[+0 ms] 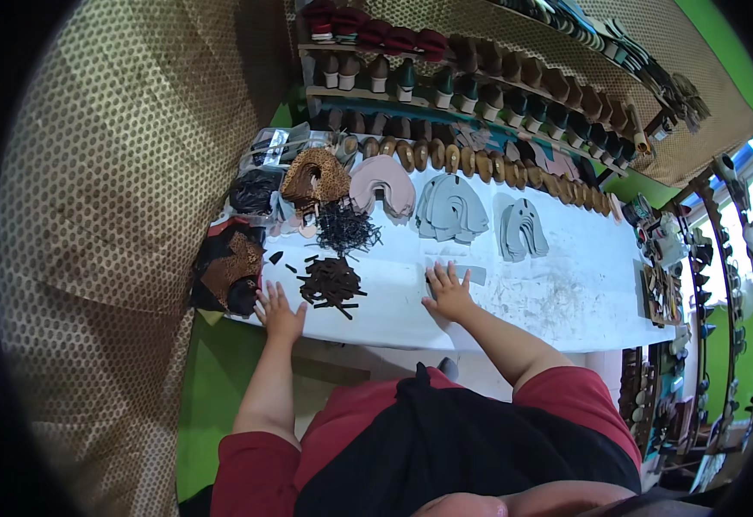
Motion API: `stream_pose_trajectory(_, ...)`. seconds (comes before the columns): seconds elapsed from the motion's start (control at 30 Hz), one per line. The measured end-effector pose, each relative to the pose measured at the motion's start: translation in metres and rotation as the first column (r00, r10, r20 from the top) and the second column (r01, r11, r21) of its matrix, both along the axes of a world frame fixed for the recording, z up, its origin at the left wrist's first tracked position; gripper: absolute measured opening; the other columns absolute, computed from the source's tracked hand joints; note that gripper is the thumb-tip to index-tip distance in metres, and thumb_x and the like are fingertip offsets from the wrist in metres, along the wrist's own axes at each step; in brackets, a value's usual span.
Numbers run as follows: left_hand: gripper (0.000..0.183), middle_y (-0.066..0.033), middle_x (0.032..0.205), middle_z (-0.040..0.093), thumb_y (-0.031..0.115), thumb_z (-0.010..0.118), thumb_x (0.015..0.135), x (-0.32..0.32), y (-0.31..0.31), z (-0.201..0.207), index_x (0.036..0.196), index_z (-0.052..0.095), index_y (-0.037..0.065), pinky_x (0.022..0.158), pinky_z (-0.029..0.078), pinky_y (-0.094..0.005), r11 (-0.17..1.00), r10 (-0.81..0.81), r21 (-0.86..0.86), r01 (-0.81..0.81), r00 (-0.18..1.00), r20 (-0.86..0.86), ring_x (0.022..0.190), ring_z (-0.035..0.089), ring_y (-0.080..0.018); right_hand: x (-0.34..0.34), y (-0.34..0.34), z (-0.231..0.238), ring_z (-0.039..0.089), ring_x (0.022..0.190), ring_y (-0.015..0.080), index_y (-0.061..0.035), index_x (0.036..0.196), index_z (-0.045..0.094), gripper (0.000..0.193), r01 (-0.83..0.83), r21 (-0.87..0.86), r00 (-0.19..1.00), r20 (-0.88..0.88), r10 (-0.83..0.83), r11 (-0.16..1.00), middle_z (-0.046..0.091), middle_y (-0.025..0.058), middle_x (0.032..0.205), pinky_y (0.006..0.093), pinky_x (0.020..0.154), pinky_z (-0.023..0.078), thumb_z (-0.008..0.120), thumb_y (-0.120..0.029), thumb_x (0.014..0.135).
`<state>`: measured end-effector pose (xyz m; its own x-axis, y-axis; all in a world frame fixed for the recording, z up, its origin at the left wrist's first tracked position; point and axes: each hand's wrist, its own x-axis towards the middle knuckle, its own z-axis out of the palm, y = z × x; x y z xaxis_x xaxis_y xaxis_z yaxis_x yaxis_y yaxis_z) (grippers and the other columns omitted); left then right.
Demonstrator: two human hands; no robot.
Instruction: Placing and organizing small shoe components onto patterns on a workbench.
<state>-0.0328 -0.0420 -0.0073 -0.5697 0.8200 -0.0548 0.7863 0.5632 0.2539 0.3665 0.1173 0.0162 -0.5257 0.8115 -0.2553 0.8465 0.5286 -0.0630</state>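
Note:
My left hand rests at the table's near left edge, its fingers spread and nothing in it. Just right of it lies a loose pile of short dark brown strips. My right hand lies palm down on the white table, fingers apart. Beside its fingertips is a small flat grey piece, partly covered by the hand. Farther back sit stacks of curved cut pieces: leopard-print, pink and two grey ones. A tangle of thin black strips lies in front of the leopard-print stack.
Leopard-print and black scraps heap at the left corner. A row of brown shoe lasts lines the table's back, below shelves of heeled shoes. A patterned cloth hangs at left; racks stand at right.

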Motion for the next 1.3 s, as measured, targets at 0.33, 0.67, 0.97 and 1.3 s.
stream_pose_trajectory(0.33,0.097,-0.0077,0.168,0.004,0.058,0.060,0.087,0.016,0.007,0.022,0.160,0.014,0.014,0.119,0.003,-0.0610,0.986,-0.045,-0.162,0.042,0.999,-0.020,0.153,-0.002,-0.0372,-0.131,-0.034,-0.005,0.031,0.145,0.0329,-0.0220,0.116,0.071,0.032,0.021,-0.018,0.947,-0.321,-0.026,1.000,0.049,0.0052,0.145,0.0822,0.106,0.009,0.068,-0.035,0.087)
stream_pose_trajectory(0.67,0.094,-0.0087,0.167,0.011,0.059,0.059,0.087,0.013,0.007,0.021,0.159,0.019,0.014,0.119,0.003,-0.0607,0.989,-0.077,-0.128,0.074,0.997,-0.025,0.153,0.000,-0.0379,-0.147,-0.032,-0.017,0.045,0.134,0.0283,-0.0180,0.087,0.075,0.011,0.059,0.081,0.924,-0.381,-0.024,0.995,0.062,0.0003,0.128,0.0814,0.106,0.014,0.069,-0.025,0.081)
stream_pose_trajectory(0.97,0.090,-0.0086,0.167,0.010,0.059,0.057,0.089,0.014,0.007,0.021,0.159,0.021,0.014,0.119,0.004,-0.0596,0.988,-0.078,-0.138,0.073,0.996,-0.036,0.153,0.001,-0.0378,-0.039,0.003,0.009,0.067,0.091,0.0312,-0.0146,0.087,0.077,0.015,0.216,-0.032,0.843,-0.498,-0.202,0.976,0.073,0.0074,0.087,0.0498,0.090,0.048,0.067,-0.019,0.075)
stream_pose_trajectory(1.3,0.091,-0.0130,0.166,0.012,0.050,0.065,0.086,0.011,0.003,-0.001,0.157,0.024,0.012,0.118,0.005,-0.0620,0.997,-0.058,0.048,0.061,0.996,-0.067,0.153,0.005,-0.0389,0.045,0.028,0.017,0.065,0.092,0.0257,-0.0167,0.099,0.072,0.025,0.223,0.098,0.908,-0.383,-0.170,0.970,0.072,-0.0002,0.082,0.0442,0.084,0.046,0.074,-0.018,0.074)
